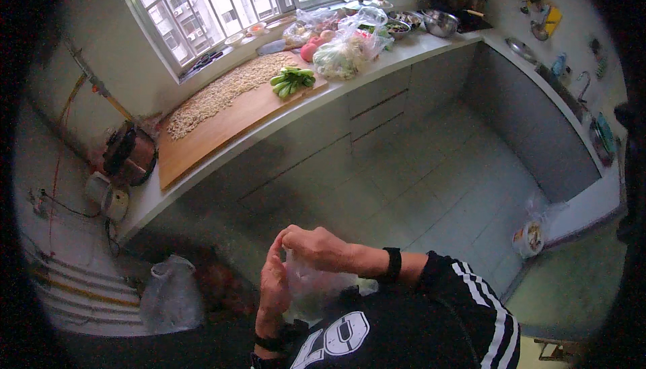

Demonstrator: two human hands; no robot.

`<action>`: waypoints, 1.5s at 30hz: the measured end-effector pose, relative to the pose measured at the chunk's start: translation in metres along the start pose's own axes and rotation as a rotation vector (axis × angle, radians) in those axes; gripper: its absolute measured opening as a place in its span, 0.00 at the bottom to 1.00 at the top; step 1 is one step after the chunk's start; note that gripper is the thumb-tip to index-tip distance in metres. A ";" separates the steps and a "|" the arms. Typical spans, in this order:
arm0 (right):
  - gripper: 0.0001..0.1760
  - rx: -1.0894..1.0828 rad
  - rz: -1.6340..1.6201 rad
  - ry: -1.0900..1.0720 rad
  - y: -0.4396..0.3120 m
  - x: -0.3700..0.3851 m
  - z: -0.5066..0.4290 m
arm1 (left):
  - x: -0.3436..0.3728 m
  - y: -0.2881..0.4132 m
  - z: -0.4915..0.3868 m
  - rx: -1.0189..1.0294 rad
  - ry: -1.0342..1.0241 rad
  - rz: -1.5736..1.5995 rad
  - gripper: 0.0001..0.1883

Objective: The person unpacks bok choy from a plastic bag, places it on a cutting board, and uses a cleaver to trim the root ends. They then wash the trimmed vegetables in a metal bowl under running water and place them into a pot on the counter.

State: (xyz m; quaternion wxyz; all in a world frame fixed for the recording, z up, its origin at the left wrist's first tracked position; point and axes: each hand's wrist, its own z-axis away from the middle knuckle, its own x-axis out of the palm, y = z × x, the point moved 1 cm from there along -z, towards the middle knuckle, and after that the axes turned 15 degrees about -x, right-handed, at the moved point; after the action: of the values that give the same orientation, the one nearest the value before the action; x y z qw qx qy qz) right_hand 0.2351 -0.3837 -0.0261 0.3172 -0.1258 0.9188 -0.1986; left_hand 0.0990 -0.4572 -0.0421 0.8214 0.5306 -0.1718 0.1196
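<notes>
In front of my body hangs a translucent plastic bag (308,288), with something pale and green dimly visible inside. My left hand (275,278) is raised on the bag's left side, thumb and fingertips closed on its top edge. My right hand (318,248) is curled over the top of the bag and pinches the same edge, its fingertips touching those of my left hand. The lower part of the bag is partly hidden by my sleeve and shirt. Both wrists wear black bands.
A wooden board (217,142) on the counter carries small pale dough pieces (227,94) and green bok choy (291,81). Beyond lie a bagged leafy vegetable (338,58), red fruit (309,52) and a steel bowl (440,22). A white bag (172,296) stands at lower left.
</notes>
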 end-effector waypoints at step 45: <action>0.10 -0.041 -0.475 -0.230 0.028 -0.052 0.003 | 0.073 0.024 0.003 0.534 0.123 -0.357 0.29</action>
State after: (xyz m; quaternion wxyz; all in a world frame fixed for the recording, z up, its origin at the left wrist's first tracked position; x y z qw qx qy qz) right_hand 0.2738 -0.3408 -0.0131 0.3616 -0.3659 0.8252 -0.2333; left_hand 0.1566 -0.4492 0.0087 0.6700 0.7408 0.0114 0.0465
